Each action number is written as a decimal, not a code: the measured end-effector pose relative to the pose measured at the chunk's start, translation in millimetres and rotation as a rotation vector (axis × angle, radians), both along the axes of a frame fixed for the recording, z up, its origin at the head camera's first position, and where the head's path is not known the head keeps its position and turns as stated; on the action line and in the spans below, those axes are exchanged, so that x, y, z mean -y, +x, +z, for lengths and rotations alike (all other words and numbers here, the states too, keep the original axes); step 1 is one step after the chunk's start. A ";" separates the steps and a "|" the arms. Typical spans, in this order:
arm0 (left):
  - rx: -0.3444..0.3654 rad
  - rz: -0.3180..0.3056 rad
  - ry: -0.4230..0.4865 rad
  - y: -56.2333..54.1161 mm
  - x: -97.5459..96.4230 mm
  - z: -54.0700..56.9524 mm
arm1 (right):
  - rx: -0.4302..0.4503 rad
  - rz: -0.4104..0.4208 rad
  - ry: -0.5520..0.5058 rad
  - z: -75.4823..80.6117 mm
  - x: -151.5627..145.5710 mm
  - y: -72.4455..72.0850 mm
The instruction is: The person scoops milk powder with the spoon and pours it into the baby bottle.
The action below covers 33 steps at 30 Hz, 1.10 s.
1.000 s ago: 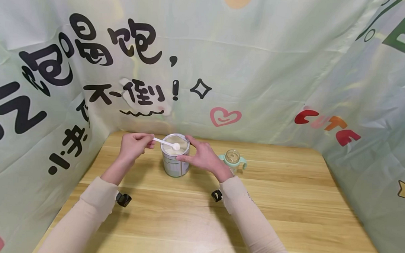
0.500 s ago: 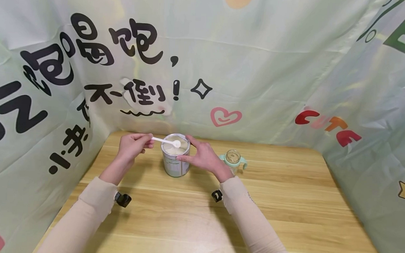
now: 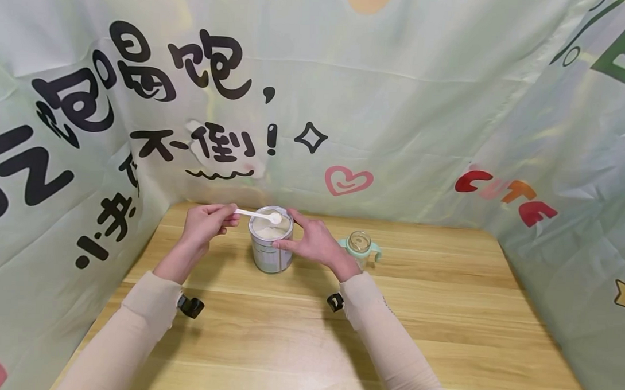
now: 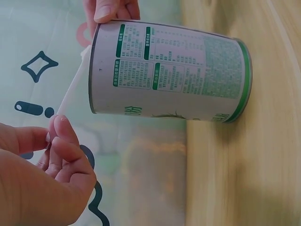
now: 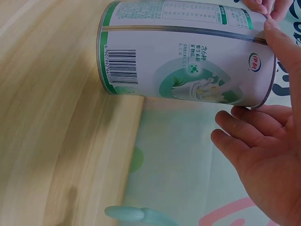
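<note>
A tin can of milk powder [image 3: 271, 256] stands upright near the back of the table, its top uncovered and pale powder [image 3: 268, 232] inside. My left hand [image 3: 205, 225] pinches the end of a white scoop's handle between thumb and fingers. The scoop [image 3: 275, 218] reaches over the can's mouth; in the left wrist view its white handle [image 4: 73, 89] slants up to the rim. From the right, my right hand [image 3: 316, 238] grips the can near its rim, thumb on the near side and fingers behind. In the right wrist view the can's side shows a barcode [image 5: 121, 66].
A clear baby bottle [image 3: 359, 242] with mint-green handles and no cap stands right of the can, partly behind the right wrist. The wooden table [image 3: 443, 303] is bordered by printed cloth walls [image 3: 418, 135] at the back and both sides.
The scoop has risen slightly from the powder and shifted a little to the right and back over the can. The right hand and the can have stayed in place.
</note>
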<state>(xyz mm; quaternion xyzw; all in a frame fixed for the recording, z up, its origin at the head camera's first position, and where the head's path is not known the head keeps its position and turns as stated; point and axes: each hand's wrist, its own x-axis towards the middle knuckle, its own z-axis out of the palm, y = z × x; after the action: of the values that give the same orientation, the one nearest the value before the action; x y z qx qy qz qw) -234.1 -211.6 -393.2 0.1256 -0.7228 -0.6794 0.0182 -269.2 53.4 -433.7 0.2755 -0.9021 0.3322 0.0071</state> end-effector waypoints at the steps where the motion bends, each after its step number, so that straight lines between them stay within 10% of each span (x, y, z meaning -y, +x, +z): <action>1: 0.001 -0.003 0.005 -0.1 0.0 0.4 | -0.002 -0.001 0.001 0.2 -0.3 0.0; 33: -0.011 -0.066 0.055 -4.8 -19.1 12.5 | 0.058 -0.071 0.011 15.0 -31.5 4.4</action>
<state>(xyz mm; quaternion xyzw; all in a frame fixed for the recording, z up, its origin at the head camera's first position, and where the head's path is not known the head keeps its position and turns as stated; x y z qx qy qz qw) -238.9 -192.5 -380.7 0.0984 -0.7074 -0.6999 -0.0036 -264.8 84.9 -418.6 0.2334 -0.9130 0.3346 -0.0088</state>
